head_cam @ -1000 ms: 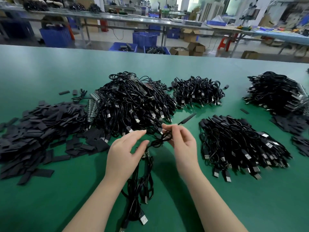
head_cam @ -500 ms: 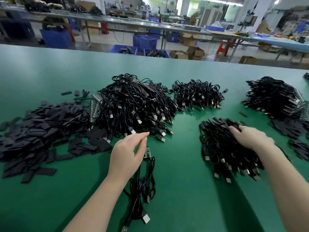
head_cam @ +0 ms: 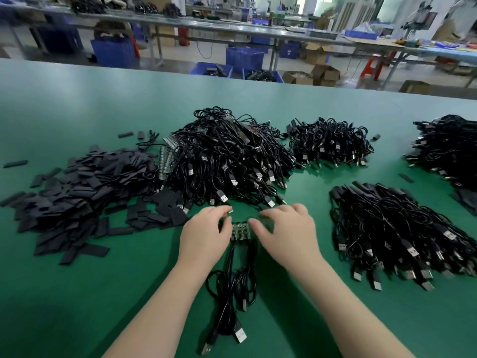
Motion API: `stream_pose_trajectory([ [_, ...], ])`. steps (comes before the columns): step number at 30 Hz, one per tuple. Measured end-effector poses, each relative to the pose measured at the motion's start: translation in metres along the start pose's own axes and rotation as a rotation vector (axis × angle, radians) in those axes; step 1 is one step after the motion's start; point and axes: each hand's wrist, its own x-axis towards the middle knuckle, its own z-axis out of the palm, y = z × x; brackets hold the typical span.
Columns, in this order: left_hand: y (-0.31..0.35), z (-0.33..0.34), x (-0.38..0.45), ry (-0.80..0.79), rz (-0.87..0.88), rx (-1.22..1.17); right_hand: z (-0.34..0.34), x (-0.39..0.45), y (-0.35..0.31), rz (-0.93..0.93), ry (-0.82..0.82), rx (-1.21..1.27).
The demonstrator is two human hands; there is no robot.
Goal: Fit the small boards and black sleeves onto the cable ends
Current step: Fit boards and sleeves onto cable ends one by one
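Two hands — left hand (head_cam: pixel 204 236), right hand (head_cam: pixel 286 231) — flank the small boards (head_cam: pixel 240 230) on the near counter (head_cam: pixel 77 293); fingers loosely curled, gripping nothing visible. Separate one board gently — avoid stressing its cable ends (head_cam: pixel 233 257).

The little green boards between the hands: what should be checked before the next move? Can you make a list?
1. Small boards in reach, between both hands: ok.
2. Cables joined to the boards: they run up to them; the joint itself, cannot tell.
3. Left hand touching the boards: ok; firm grip, cannot tell.
4. Right hand free to help: seems empty, fingers hovering: ok.
5. Black sleeves nearby: pile lies left of the left hand: ok.
6. Sleeve already picked up: not ok.
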Motion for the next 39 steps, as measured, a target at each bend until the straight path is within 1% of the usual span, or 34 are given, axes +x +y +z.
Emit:
stream_pose_trajectory([
  [1,-0.001,0.0,0.0,-0.01,0.002,0.009,0.01,0.001,-0.008,0.019,-0.09,0.037],
  [2,-0.001,-0.001,-0.001,-0.017,0.004,0.01,0.017,0.003,-0.013,0.03,-0.143,0.088],
  [4,-0.001,-0.002,-0.001,-0.022,0.02,0.011,0.024,0.008,-0.016,0.04,-0.167,0.198],
  [7,0.0,-0.002,-0.001,-0.01,0.039,0.005,0.029,0.01,-0.01,0.046,-0.163,0.315],
  [8,0.0,-0.002,0.0,-0.001,0.045,-0.004,0.03,0.009,-0.007,0.053,-0.146,0.387],
  [10,0.002,-0.001,0.001,0.014,0.059,-0.043,0.031,0.007,-0.001,0.086,-0.079,0.629],
  [12,0.005,-0.001,0.001,0.009,0.057,-0.133,0.031,0.004,0.003,0.116,-0.006,0.848],
  [14,0.006,0.0,0.001,-0.019,0.05,-0.203,0.031,0.002,0.004,0.111,0.064,0.95],
  [17,0.006,0.002,0.001,-0.019,0.079,-0.192,0.031,0.003,0.003,0.105,0.13,1.036],
  [20,0.006,0.002,0.003,0.009,0.071,-0.231,0.031,0.004,0.004,0.135,0.113,1.073],
  [23,0.007,0.0,0.001,-0.047,0.058,-0.354,0.031,0.003,0.004,0.126,0.117,1.061],
  [25,0.01,0.0,-0.002,-0.057,0.052,-0.404,0.029,0.001,0.003,0.098,0.127,1.078],
  [29,0.013,0.002,-0.003,0.003,0.017,-0.431,0.027,-0.002,0.001,0.085,0.135,1.098],
  [32,0.014,0.003,-0.004,0.03,0.012,-0.469,0.028,-0.002,0.0,0.085,0.16,1.069],
  [39,0.019,0.007,-0.005,0.113,-0.026,-0.419,0.031,-0.003,-0.005,0.075,0.213,1.03],
])
